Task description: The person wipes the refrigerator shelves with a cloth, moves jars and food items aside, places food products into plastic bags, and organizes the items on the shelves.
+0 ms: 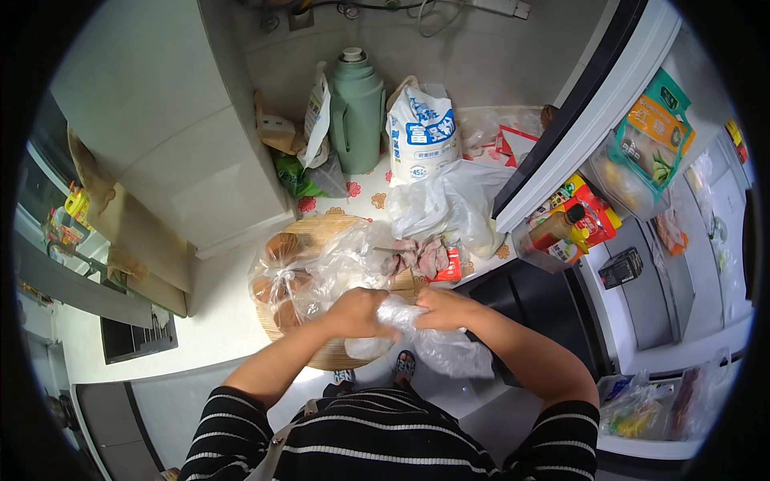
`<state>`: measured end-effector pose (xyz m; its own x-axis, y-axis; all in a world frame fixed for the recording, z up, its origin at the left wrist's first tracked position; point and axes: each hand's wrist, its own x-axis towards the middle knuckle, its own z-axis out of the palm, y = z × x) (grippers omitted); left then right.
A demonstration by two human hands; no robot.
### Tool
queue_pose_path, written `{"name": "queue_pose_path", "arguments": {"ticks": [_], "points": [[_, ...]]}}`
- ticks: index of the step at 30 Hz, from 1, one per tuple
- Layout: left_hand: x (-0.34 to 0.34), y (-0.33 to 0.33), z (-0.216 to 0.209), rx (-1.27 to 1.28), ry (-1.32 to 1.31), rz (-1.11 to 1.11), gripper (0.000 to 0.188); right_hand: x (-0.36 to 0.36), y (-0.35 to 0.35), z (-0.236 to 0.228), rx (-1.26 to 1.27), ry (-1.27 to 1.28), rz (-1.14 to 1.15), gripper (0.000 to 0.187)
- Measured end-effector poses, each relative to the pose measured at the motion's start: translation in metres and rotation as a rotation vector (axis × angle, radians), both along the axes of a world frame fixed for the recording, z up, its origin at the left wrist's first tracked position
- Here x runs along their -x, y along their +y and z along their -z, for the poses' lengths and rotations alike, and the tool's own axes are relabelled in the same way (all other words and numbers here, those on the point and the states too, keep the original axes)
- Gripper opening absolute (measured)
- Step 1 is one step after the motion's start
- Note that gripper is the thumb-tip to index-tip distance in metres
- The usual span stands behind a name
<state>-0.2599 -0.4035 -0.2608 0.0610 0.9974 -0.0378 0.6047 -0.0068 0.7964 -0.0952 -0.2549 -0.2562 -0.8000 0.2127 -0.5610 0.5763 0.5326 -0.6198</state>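
Both my hands, left [357, 309] and right [437, 307], clench a clear bag [437, 345] at the near edge of the round board [321, 232]. The meat [421, 255] lies unbagged beyond them on the board, so I judge the bagging barely begun.

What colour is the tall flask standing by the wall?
Pale green flask with a lighter cap, clearest in the head view.

flask [358, 108]: pale green, grey cap
sack [422, 132]: white with blue print
table [365, 202]: white cloth, red and orange flowers
sleeves [385, 437]: black, thin white stripes
bag in hands [417, 337]: clear plastic
round board [321, 232]: light wood
meat [421, 256]: pink-grey
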Motion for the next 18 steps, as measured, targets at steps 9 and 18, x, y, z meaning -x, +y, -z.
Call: {"name": "queue_pose_path", "arguments": {"ticks": [9, 18], "points": [[-0.022, -0.044, 0.067, -0.539, 0.227, -0.576, 0.048, -0.003, -0.043, 0.05, 0.943, 0.328, 0.71, 0.04], [-0.016, -0.015, 0.039, 0.495, -1.926, -0.467, 0.086, 0.014, -0.086, 0.021, -0.167, 0.353, -0.496, 0.027]]}}
